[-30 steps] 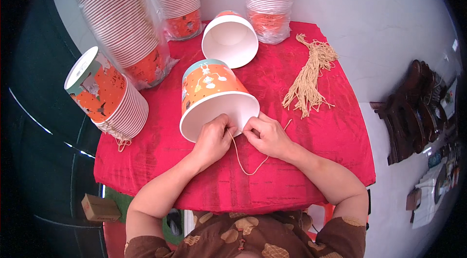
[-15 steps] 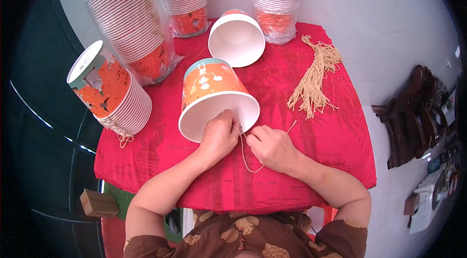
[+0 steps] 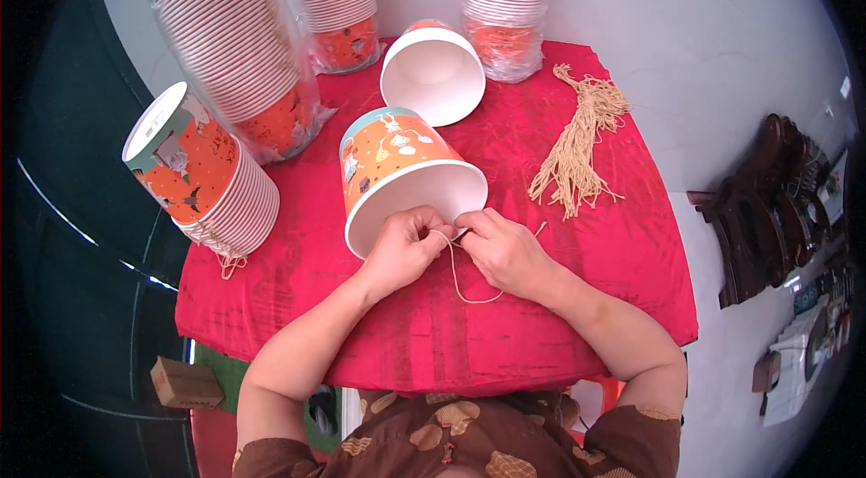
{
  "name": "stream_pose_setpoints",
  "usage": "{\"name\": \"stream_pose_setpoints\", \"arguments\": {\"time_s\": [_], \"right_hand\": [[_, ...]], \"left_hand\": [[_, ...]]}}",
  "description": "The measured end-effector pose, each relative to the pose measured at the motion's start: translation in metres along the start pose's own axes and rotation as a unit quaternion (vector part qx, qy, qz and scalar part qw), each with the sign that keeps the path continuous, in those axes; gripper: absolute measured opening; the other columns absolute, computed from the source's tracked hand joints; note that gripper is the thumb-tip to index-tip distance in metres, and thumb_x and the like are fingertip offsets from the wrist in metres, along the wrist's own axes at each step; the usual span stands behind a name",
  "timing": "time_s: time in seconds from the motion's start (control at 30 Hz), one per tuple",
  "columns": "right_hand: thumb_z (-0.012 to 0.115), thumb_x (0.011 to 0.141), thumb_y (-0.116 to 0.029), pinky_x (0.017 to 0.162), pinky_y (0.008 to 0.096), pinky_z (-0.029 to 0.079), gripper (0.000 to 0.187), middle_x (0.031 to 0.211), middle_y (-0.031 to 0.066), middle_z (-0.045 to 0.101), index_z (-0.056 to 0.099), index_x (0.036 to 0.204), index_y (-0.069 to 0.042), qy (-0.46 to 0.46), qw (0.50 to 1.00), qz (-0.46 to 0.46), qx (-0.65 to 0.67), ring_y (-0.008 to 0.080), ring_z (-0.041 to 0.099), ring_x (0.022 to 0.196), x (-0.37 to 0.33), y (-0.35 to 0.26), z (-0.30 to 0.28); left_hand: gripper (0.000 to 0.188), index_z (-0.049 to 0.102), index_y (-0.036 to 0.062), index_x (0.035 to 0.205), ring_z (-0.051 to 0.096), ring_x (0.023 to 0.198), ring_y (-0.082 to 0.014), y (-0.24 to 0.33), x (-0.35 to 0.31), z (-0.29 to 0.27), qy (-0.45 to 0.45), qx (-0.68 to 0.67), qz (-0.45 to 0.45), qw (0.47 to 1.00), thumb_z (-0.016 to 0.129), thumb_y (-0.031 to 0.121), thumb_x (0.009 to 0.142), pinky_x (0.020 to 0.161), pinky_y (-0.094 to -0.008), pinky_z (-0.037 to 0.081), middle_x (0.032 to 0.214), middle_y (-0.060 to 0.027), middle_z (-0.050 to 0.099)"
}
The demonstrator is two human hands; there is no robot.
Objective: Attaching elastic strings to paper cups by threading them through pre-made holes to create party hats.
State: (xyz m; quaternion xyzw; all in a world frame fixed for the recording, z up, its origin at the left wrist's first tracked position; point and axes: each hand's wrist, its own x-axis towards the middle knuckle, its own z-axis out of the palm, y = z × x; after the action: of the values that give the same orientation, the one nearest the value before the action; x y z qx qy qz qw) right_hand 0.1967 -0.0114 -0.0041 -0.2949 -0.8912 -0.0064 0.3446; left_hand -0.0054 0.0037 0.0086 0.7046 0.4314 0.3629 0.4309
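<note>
An orange paper bucket [image 3: 397, 153] with a white inside lies tilted on the red cloth, its mouth toward me. At the near rim, my left hand [image 3: 406, 248] pinches a thin beige cord [image 3: 458, 287] between thumb and fingers. Close beside it, my right hand [image 3: 503, 252] is closed at the same rim, also on the cord. A loop of cord hangs below the two hands, and a loose end sticks out past the right one. The fingers hide where the cord meets the rim.
Another paper bucket [image 3: 435, 81] lies behind, mouth toward me. A bundle of beige cords [image 3: 582, 144] is at the right. A nested stack of buckets with cords [image 3: 203, 171] leans at the left. Several wrapped bucket stacks [image 3: 225, 36] stand at the back of the red-covered table [image 3: 613, 298].
The bucket has turned slightly and shifted right. My right hand has moved up and closer to the left hand at the rim. The cord loop hangs a little higher.
</note>
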Motion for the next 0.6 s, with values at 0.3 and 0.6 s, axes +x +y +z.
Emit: {"name": "stream_pose_setpoints", "arguments": {"time_s": [0.3, 0.6], "right_hand": [[0.062, 0.076, 0.004, 0.074, 0.0395, 0.053, 0.008, 0.102, 0.0175, 0.057, 0.058, 0.084, 0.004, 0.020, 0.998, -0.005, 0.058, 0.0334, 0.061, 0.091, 0.005, 0.000, 0.003], [0.065, 0.079, -0.001, 0.066, 0.0396, 0.050, 0.005, 0.090, 0.0144, 0.053, 0.061, 0.082, 0.001, 0.009, 0.999, 0.043, 0.022, 0.0312, 0.059, 0.082, 0.003, 0.001, 0.000]], "left_hand": [[0.020, 0.065, -0.0057, 0.086, 0.064, 0.069, -0.0191, 0.012, -0.003, 0.006, 0.028, 0.195, 0.004, 0.980, 0.061, 0.013, 0.091, 0.063, -0.0345, 0.050, 0.075, -0.0165, 0.067], [0.010, 0.064, -0.0038, 0.088, 0.067, 0.081, -0.0321, 0.002, -0.008, 0.009, 0.002, 0.194, 0.000, 0.981, 0.065, 0.006, 0.085, 0.072, -0.0414, 0.052, 0.084, -0.0204, 0.067]]}}
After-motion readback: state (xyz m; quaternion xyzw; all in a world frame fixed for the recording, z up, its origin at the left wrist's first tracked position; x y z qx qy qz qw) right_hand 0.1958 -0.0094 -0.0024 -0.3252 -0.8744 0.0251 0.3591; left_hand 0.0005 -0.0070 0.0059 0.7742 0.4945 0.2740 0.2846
